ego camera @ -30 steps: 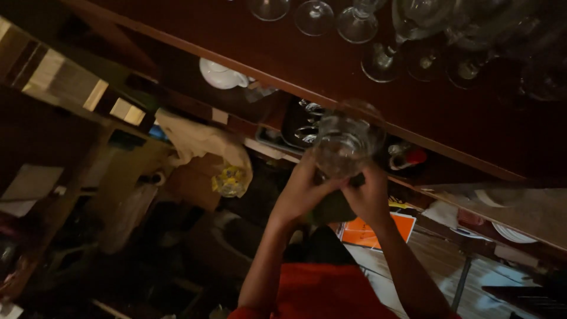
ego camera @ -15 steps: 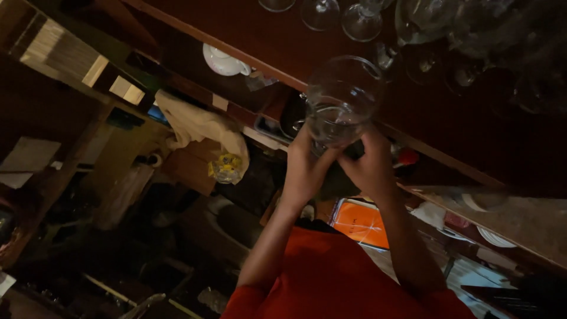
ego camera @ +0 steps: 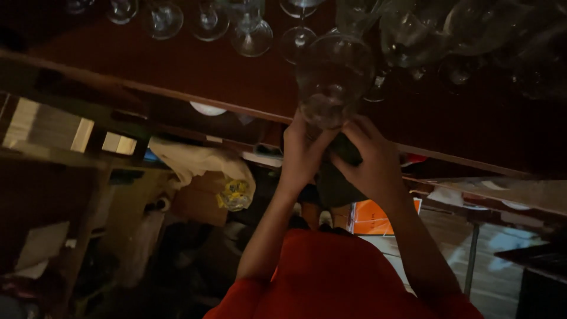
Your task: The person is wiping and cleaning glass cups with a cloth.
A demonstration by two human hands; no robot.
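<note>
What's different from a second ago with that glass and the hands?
The glass sits higher and further right in view, up among the hanging glasses, with left hand and right hand following it. Both hands still grip its base, the dark cloth still under them.

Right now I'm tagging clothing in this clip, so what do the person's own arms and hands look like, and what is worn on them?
Both forearms are bare up to the elbows. The left hand and right hand wear no gloves; no rings, watch or bracelet can be made out in the dim light. Red sleeves of a red top begin near the elbows and look plain, with no visible print.
</note>
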